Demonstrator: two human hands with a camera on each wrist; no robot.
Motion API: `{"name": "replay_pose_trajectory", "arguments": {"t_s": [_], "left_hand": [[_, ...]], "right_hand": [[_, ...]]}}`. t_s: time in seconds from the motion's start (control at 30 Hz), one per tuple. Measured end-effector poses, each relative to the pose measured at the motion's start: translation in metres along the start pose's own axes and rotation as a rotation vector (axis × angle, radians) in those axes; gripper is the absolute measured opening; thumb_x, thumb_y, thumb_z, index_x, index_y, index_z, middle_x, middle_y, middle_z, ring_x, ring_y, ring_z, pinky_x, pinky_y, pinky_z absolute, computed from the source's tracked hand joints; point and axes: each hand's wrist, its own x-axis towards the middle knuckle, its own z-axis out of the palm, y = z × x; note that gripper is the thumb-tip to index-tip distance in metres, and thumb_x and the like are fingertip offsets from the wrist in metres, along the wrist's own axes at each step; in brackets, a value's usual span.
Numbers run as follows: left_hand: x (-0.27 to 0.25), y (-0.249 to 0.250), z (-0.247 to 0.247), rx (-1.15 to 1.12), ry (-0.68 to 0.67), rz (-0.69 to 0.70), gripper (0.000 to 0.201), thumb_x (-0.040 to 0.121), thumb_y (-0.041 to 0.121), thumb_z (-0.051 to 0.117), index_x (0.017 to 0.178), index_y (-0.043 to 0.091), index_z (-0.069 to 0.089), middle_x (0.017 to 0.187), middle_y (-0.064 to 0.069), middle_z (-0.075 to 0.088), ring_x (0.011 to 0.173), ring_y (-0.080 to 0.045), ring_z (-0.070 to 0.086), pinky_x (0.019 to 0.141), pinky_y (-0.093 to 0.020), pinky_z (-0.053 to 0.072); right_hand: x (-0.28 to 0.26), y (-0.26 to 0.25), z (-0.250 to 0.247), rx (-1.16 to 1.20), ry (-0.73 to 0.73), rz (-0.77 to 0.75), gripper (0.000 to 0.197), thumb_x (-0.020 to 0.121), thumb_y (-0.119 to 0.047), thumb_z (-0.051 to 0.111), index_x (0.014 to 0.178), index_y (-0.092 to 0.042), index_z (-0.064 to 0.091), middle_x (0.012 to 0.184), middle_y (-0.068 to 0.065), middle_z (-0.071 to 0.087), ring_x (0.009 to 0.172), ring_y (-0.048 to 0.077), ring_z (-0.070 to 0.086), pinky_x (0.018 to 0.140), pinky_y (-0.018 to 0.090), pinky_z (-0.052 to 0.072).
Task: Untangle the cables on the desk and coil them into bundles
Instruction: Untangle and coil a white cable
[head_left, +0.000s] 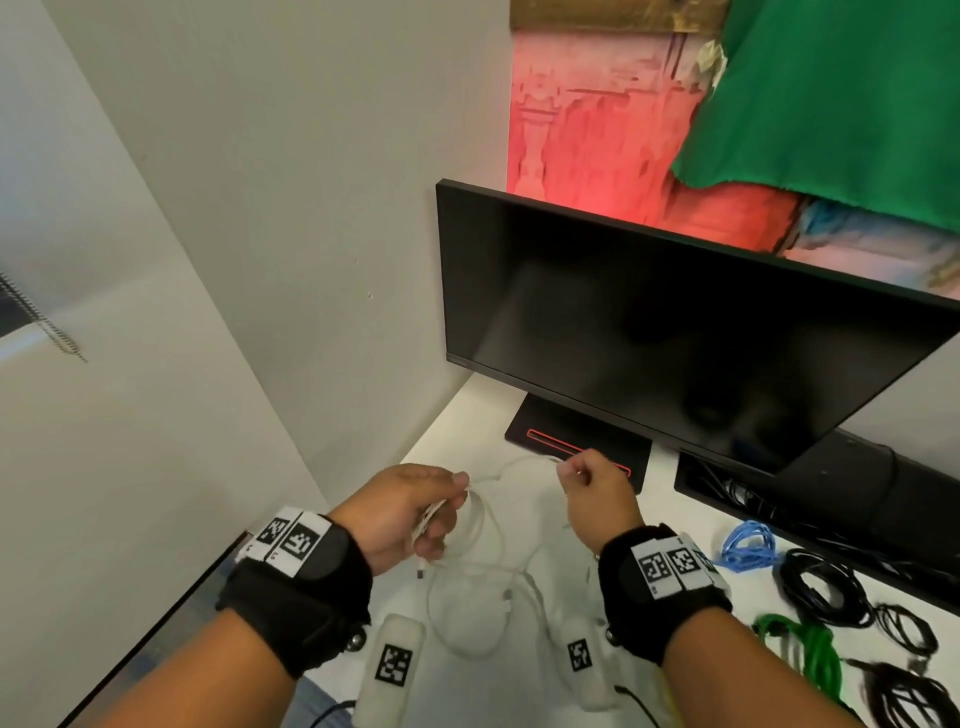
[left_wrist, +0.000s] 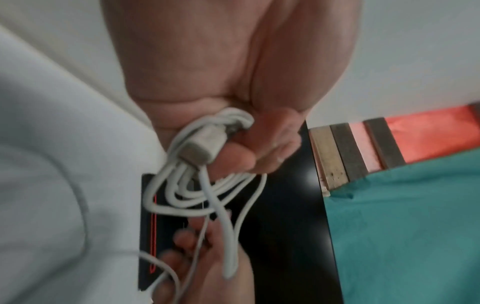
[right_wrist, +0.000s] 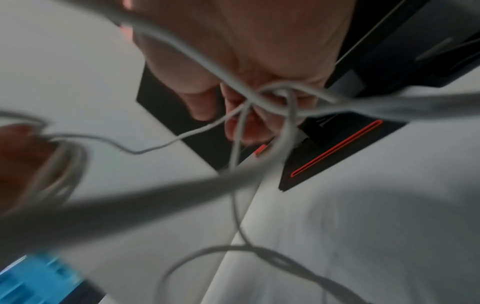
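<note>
A white cable (head_left: 480, 582) hangs in loops between both hands above the white desk (head_left: 467, 415). My left hand (head_left: 415, 506) grips several coiled turns of it (left_wrist: 192, 185), with a white plug (left_wrist: 201, 148) pressed under the fingers. My right hand (head_left: 592, 486) pinches a strand of the same cable (right_wrist: 272, 96) in front of the monitor base (head_left: 576, 441). More of the cable lies slack on the desk below the hands. The right hand (left_wrist: 197, 267) also shows low in the left wrist view.
A black monitor (head_left: 675, 332) stands behind the hands. At the right of the desk lie a blue cable bundle (head_left: 745, 543), a green cable (head_left: 810, 649) and several black cable coils (head_left: 826, 587). A wall (head_left: 260, 260) closes the left side.
</note>
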Motion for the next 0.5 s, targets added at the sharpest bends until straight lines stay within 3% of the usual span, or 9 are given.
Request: {"name": "replay_pose_trajectory", "arguments": {"t_s": [0.07, 0.13, 0.2, 0.27, 0.33, 0.4, 0.5], "left_hand": [[0.002, -0.004, 0.007, -0.178, -0.016, -0.005, 0.022, 0.082, 0.026, 0.064, 0.074, 0.005, 0.06, 0.05, -0.005, 0.038, 0.038, -0.015, 0.027, 0.047, -0.026, 0.034], [0.004, -0.005, 0.011, -0.323, -0.029, -0.008, 0.018, 0.084, 0.022, 0.058, 0.078, 0.006, 0.059, 0.052, -0.003, 0.037, 0.039, -0.013, 0.027, 0.047, -0.027, 0.033], [0.006, -0.007, 0.015, -0.435, -0.045, -0.02, 0.014, 0.084, 0.017, 0.049, 0.079, 0.006, 0.058, 0.051, -0.001, 0.036, 0.039, -0.012, 0.028, 0.047, -0.027, 0.033], [0.006, -0.009, 0.02, -0.517, -0.091, -0.022, 0.016, 0.079, 0.014, 0.043, 0.078, 0.006, 0.057, 0.049, 0.0, 0.036, 0.038, -0.012, 0.029, 0.046, -0.026, 0.035], [0.006, -0.008, 0.025, -0.551, -0.137, -0.024, 0.016, 0.074, 0.016, 0.045, 0.076, 0.006, 0.057, 0.048, -0.001, 0.036, 0.037, -0.013, 0.031, 0.047, -0.027, 0.036], [0.007, -0.007, 0.027, -0.509, -0.145, -0.032, 0.024, 0.084, 0.027, 0.049, 0.073, 0.007, 0.056, 0.045, -0.001, 0.036, 0.036, -0.014, 0.03, 0.049, -0.028, 0.036], [0.009, -0.004, 0.027, -0.356, -0.089, -0.048, 0.043, 0.098, 0.042, 0.046, 0.068, 0.012, 0.056, 0.043, 0.003, 0.032, 0.035, -0.011, 0.026, 0.048, -0.027, 0.038]], "right_hand": [[-0.005, -0.008, 0.006, 0.043, -0.194, -0.012, 0.025, 0.096, -0.05, 0.052, 0.094, -0.028, 0.063, 0.094, -0.003, 0.066, 0.088, 0.018, 0.065, 0.075, 0.034, 0.053], [-0.015, -0.012, 0.013, 0.218, -0.506, 0.012, 0.039, 0.084, -0.064, 0.057, 0.103, -0.031, 0.067, 0.098, -0.004, 0.073, 0.09, 0.016, 0.07, 0.07, 0.03, 0.051], [-0.023, -0.012, 0.022, 0.466, -0.693, 0.015, 0.04, 0.082, -0.054, 0.067, 0.109, -0.025, 0.067, 0.104, 0.011, 0.073, 0.091, 0.026, 0.07, 0.068, 0.032, 0.051], [-0.028, -0.012, 0.033, 0.578, -0.666, 0.003, 0.04, 0.087, -0.047, 0.067, 0.114, -0.017, 0.064, 0.111, 0.031, 0.065, 0.091, 0.038, 0.065, 0.068, 0.038, 0.048], [-0.03, -0.013, 0.044, 0.544, -0.524, -0.004, 0.048, 0.083, -0.056, 0.063, 0.108, -0.015, 0.065, 0.102, 0.036, 0.063, 0.079, 0.034, 0.059, 0.059, 0.034, 0.042], [-0.032, -0.013, 0.051, 0.452, -0.408, -0.069, 0.048, 0.078, -0.066, 0.058, 0.096, -0.023, 0.07, 0.081, 0.02, 0.067, 0.066, 0.021, 0.056, 0.052, 0.026, 0.04], [-0.033, -0.013, 0.049, 0.404, -0.397, -0.133, 0.039, 0.083, -0.06, 0.057, 0.088, -0.026, 0.073, 0.067, 0.003, 0.064, 0.054, 0.009, 0.052, 0.05, 0.019, 0.042]]}}
